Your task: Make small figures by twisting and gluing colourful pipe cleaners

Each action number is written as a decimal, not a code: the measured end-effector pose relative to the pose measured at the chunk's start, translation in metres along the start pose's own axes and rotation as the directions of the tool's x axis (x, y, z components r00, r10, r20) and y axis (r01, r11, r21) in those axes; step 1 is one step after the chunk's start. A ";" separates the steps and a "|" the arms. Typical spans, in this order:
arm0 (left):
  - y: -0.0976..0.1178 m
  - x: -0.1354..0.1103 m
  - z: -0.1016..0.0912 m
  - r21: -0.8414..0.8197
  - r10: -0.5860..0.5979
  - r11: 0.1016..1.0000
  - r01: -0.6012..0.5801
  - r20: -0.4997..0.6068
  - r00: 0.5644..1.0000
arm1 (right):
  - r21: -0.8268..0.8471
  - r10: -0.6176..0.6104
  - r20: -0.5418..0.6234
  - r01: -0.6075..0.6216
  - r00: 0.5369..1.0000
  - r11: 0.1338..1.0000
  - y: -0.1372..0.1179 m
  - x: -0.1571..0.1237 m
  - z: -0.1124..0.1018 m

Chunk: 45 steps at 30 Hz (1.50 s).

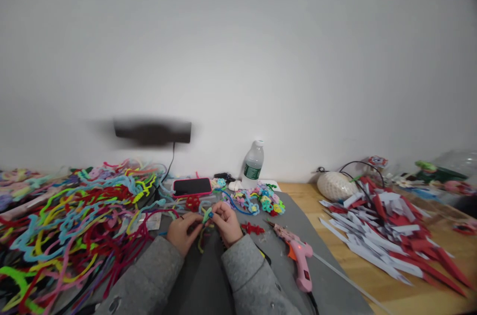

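Observation:
My left hand [183,233] and my right hand [226,223] come close together over the grey mat [201,285]. Between them is a light green pipe cleaner piece [206,213], pinched by the fingers of both hands. A darker olive strand [201,243] hangs below it. Some blue shows at my right fingertips, too small to make out. Just right of my right hand lies a red pipe cleaner piece [252,228]. A red fuzzy flower [193,203] sits beyond my left hand.
Tangled coloured pipe cleaners [74,225] cover the left side. A pink-framed phone [193,187], a water bottle [254,163] and small fuzzy flowers [266,200] stand behind. On the right lie a pink glue gun [298,255] with its glue stick, and red and white paper strips [387,230].

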<state>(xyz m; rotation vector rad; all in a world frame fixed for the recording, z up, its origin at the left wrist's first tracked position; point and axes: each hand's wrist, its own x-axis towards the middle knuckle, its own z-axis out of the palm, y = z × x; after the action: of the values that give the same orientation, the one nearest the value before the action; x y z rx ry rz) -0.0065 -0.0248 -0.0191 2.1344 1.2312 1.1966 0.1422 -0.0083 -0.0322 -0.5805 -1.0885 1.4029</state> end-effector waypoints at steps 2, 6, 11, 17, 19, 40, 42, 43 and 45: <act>0.000 0.000 0.000 0.015 0.010 1.000 -0.011 0.012 1.000 | -0.011 -0.013 0.001 0.013 1.000 1.000 0.000 0.000 0.000; 0.000 0.000 -0.001 0.037 -0.035 0.999 0.033 0.055 0.998 | -0.050 -0.009 0.005 0.010 1.000 0.999 0.001 0.000 -0.002; 0.000 -0.001 0.000 0.058 -0.135 0.990 0.129 0.118 0.984 | -0.097 -0.026 0.021 0.028 0.999 0.995 0.003 0.000 -0.004; 0.003 -0.001 0.001 0.092 -0.138 0.988 0.124 0.155 0.978 | -0.161 -0.056 0.030 0.061 0.998 0.985 0.003 0.001 -0.006; 0.004 -0.001 0.002 0.056 -0.144 0.989 0.137 0.158 0.977 | -0.174 -0.061 0.032 0.066 0.998 0.982 0.002 0.002 -0.006; 0.013 -0.002 0.000 -0.104 -0.051 0.992 0.071 0.184 0.982 | -0.084 -0.029 0.015 0.031 0.999 0.996 0.004 0.001 -0.006; 0.013 -0.002 0.000 -0.061 -0.032 0.997 0.044 0.193 0.981 | -0.105 -0.036 0.011 0.037 0.999 0.994 0.004 0.001 -0.006; 0.013 -0.002 0.000 -0.036 -0.022 0.999 0.030 0.198 0.980 | -0.107 -0.037 0.005 0.037 0.999 0.994 0.004 0.001 -0.006; 0.012 -0.002 -0.001 0.015 0.003 1.000 -0.006 0.186 0.983 | -0.103 -0.036 -0.008 0.035 0.999 0.994 0.004 0.001 -0.006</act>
<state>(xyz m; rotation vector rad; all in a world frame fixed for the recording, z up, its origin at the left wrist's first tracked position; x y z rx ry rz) -0.0015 -0.0327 -0.0115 2.2046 1.1575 0.9661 0.1455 -0.0049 -0.0379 -0.6392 -1.1630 1.3178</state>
